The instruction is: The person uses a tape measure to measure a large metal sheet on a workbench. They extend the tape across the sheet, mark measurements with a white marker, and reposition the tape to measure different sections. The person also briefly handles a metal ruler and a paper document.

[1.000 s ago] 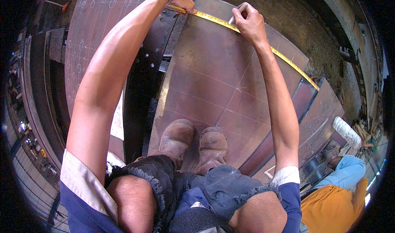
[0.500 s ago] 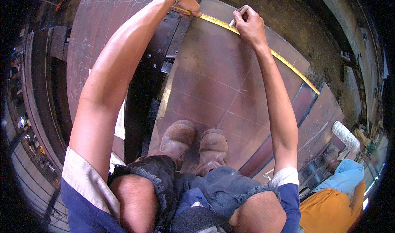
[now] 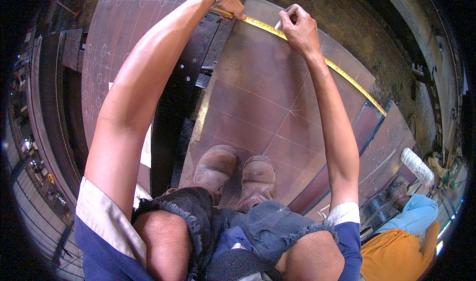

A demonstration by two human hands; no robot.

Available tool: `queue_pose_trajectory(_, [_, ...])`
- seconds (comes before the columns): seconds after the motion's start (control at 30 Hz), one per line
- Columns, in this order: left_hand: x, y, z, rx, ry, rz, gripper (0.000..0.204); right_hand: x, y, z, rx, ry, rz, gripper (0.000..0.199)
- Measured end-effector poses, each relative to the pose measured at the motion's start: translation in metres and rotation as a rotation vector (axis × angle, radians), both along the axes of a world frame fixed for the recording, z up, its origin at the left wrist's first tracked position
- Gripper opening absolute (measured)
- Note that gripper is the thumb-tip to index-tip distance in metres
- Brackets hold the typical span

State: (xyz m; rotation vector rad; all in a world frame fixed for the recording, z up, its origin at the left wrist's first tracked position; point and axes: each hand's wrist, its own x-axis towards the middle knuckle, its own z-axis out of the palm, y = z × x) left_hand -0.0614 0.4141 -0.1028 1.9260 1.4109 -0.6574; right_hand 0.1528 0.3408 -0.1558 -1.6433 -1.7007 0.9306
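Observation:
A yellow tape measure (image 3: pixel 349 78) is stretched across the far part of a brown steel plate (image 3: pixel 248 72), running from upper left down to the right edge. At its left end my left hand (image 3: pixel 229 2) is closed on the tape, near the plate's far left corner. My right hand (image 3: pixel 301 29) pinches a white chalk stick (image 3: pixel 286 18), its tip down by the tape's far edge. Thin white lines cross on the plate, meeting at a star-like mark. My right forearm hides part of the tape.
My boots (image 3: pixel 258 177) stand on the plate. To the left, past a dark gap with steel parts (image 3: pixel 183 82), lies another plate (image 3: pixel 114 38) with chalked circles. At the lower right a person in an orange top (image 3: pixel 396 256) is close by, near a white roll-shaped thing (image 3: pixel 416 163).
Both hands keep nearly the same places. The chalk's tip has shifted slightly to the left and down beside the tape; the whole view has shifted a little.

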Motion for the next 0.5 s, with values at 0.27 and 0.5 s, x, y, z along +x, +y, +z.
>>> queue_pose_trajectory(0.27, [-0.005, 0.004, -0.01, 0.005, -0.003, 0.028, 0.036, -0.007, 0.01, -0.004, -0.056, -0.001, -0.025, 0.033])
queue_pose_trajectory(0.5, [-0.002, 0.005, -0.013, -0.048, -0.011, 0.083, 0.039, -0.012, 0.023, -0.011, -0.105, -0.041, -0.045, 0.037])
